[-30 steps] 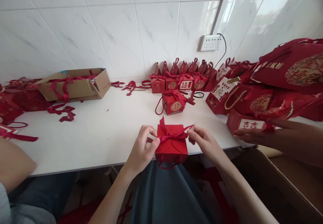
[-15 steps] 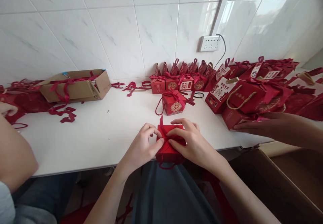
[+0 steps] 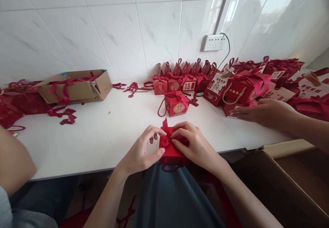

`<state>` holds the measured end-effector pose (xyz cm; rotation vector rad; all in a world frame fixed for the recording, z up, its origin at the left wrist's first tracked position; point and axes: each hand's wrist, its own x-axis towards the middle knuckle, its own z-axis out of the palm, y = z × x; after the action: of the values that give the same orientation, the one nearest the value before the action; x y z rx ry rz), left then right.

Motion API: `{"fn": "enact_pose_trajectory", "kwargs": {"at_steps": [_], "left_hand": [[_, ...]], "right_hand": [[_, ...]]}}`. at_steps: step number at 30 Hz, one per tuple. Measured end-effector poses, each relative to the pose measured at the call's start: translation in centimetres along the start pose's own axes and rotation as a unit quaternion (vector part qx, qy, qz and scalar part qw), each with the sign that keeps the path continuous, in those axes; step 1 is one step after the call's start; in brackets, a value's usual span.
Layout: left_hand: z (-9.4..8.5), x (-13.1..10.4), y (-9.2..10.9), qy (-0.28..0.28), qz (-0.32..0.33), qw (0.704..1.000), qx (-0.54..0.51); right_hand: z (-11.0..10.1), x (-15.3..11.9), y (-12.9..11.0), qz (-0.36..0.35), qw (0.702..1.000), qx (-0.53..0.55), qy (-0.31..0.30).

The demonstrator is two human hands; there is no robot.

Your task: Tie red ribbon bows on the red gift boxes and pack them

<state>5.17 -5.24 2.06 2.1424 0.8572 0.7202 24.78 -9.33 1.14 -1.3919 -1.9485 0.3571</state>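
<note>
At the table's front edge, directly before me, sits a small red gift box (image 3: pixel 172 154) with a cord handle hanging over the near side. A red ribbon (image 3: pixel 166 141) forms a bow on its top, one tail pointing away from me. My right hand (image 3: pixel 191 140) pinches the ribbon at the knot, its fingers over the box's right side. Beside the box's left side is my left hand (image 3: pixel 145 149), thumb and forefinger apart with nothing between them. Just beyond stands another red gift box (image 3: pixel 177 105) tied with a bow.
Behind stand several red boxes (image 3: pixel 189 84) along the tiled wall. More boxes (image 3: pixel 241 91) crowd the right, where another person's hand (image 3: pixel 269 113) touches one. A cardboard box (image 3: pixel 77 92) with ribbons stands left. Another person's arm (image 3: pixel 15 152) is at far left. An open carton (image 3: pixel 282 176) sits below right.
My left thumb and forefinger have let go of the ribbon and spread apart. The other person's hand at right has pushed a stack of boxes leftward and back.
</note>
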Motion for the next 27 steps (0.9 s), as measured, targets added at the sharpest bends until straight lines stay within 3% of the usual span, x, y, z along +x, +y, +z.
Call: {"fn": "enact_pose_trajectory", "kwargs": {"at_steps": [7, 18, 27], "left_hand": [[0.5, 0.3, 0.3, 0.019, -0.019, 0.998, 0.055], [1.5, 1.3, 0.0, 0.038, -0.085, 0.982, -0.165], [1.3, 1.4, -0.3, 0.023, -0.102, 0.974, -0.199]], "right_hand": [[0.0, -0.1, 0.1, -0.008, 1.000, 0.001, 0.005], [-0.1, 0.0, -0.1, -0.008, 1.000, 0.010, -0.010], [-0.1, 0.0, 0.0, -0.009, 1.000, 0.007, -0.012]]}}
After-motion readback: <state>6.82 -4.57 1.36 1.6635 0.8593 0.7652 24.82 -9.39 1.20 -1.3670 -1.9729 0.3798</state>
